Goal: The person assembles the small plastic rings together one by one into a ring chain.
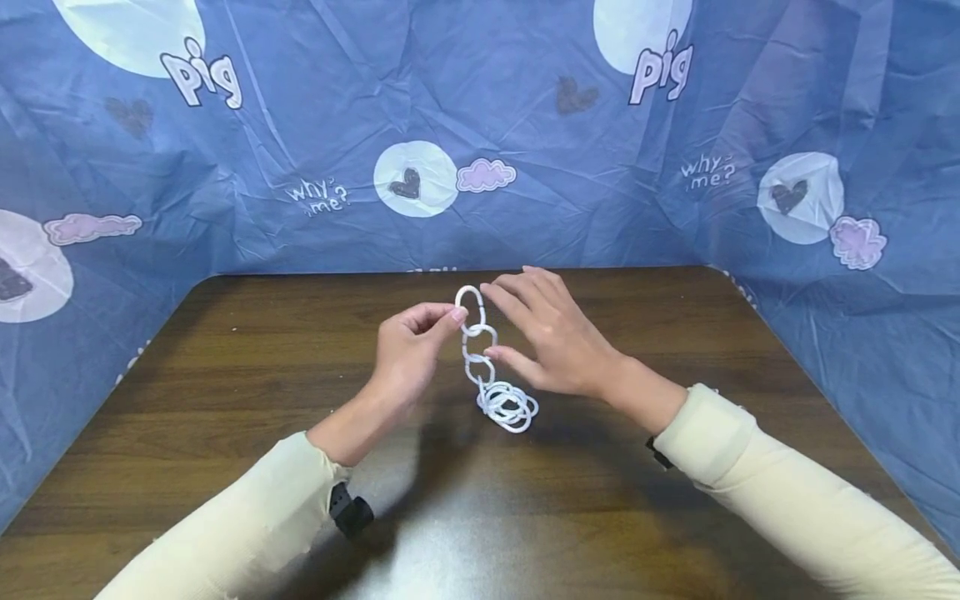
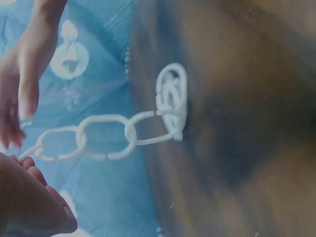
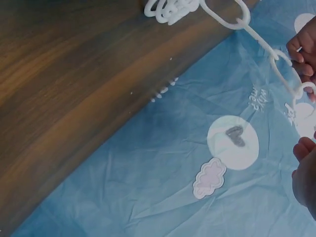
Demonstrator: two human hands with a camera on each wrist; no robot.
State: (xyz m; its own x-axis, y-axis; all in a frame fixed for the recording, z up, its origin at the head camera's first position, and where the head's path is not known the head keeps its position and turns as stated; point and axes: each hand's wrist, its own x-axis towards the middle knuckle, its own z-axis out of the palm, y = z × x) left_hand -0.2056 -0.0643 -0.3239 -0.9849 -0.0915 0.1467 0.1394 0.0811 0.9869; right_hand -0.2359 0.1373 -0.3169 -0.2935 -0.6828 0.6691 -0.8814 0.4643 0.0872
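A white plastic chain (image 1: 482, 315) of oval links hangs upright above the table. Its lower links lie bunched in a small pile (image 1: 517, 429) on the tabletop. My left hand (image 1: 408, 358) pinches the topmost link between thumb and fingers. Just right of the upper links is my right hand (image 1: 555, 337), its fingers extended and the thumb apart from them. Its fingertips come close to the chain; whether they touch cannot be told in the head view. In the left wrist view, the chain (image 2: 106, 118) runs from the left hand (image 2: 29, 197) to the pile.
A dark brown wooden table (image 1: 262, 358) lies beneath both hands. Behind and beside it hangs a blue printed cloth (image 1: 540, 225). Dark straps show at both wrists below the rolled cream sleeves (image 1: 247, 508).
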